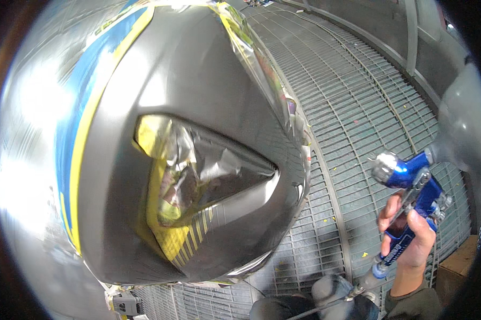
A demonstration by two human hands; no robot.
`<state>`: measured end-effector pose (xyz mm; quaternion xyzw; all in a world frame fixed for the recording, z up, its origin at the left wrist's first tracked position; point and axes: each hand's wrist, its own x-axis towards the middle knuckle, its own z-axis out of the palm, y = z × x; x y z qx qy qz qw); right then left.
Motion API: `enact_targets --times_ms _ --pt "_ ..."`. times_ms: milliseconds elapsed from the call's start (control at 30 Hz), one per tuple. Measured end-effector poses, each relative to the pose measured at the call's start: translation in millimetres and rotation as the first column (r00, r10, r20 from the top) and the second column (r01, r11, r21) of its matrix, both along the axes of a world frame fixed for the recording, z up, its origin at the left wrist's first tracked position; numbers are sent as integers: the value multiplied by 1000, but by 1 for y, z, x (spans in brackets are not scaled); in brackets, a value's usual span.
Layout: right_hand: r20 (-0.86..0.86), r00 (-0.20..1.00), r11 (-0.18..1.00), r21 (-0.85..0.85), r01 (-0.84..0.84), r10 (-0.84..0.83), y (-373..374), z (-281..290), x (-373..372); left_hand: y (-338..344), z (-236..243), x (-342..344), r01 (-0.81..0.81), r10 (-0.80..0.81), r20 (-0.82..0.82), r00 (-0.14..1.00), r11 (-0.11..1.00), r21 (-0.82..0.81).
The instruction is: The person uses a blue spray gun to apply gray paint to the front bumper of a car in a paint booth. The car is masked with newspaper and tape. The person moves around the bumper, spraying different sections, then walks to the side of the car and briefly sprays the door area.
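My right hand (pixel 415 238) is wrapped around the handle of a blue spray gun (pixel 427 197), fingers near its trigger. The gun's silver nozzle end (pixel 385 168) points left, and a pale, translucent paint cup (pixel 462 120) is attached at its upper right. From the bottom of the handle a thin hose (pixel 352 292) runs down and left. To the left, apart from the gun, stands a large, glossy dark grey vehicle panel (pixel 198 69). Its triangular recess (pixel 198 165) is covered with crinkled clear film and yellow tape (pixel 171 242). My left hand is out of view.
Blue and yellow masking (pixel 93 80) borders the panel's left side, with shiny plastic sheeting (pixel 27 144) beyond. Metal floor grating (pixel 326 160) extends along the right. My shoes (pixel 328 288) show at the bottom, and a cardboard box (pixel 456 266) sits at lower right. A grey wall stands behind.
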<state>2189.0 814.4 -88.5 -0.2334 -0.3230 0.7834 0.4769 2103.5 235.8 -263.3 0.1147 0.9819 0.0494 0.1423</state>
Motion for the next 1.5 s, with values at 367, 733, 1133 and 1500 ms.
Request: enact_targets --times_ms 367,733,1133,1500 --pt "68 991 978 -181 -102 116 16 203 24 -94 105 17 210 -240 175 955 962 175" --pt "203 973 980 -185 -70 108 14 315 50 31 305 55 97 -125 312 942 990 101" --pt "463 865 889 -455 44 195 -97 247 139 -38 364 94 -122 129 217 968 992 -45" --pt "574 804 945 -325 49 155 -209 295 94 -153 359 124 -216 197 125 972 963 160"
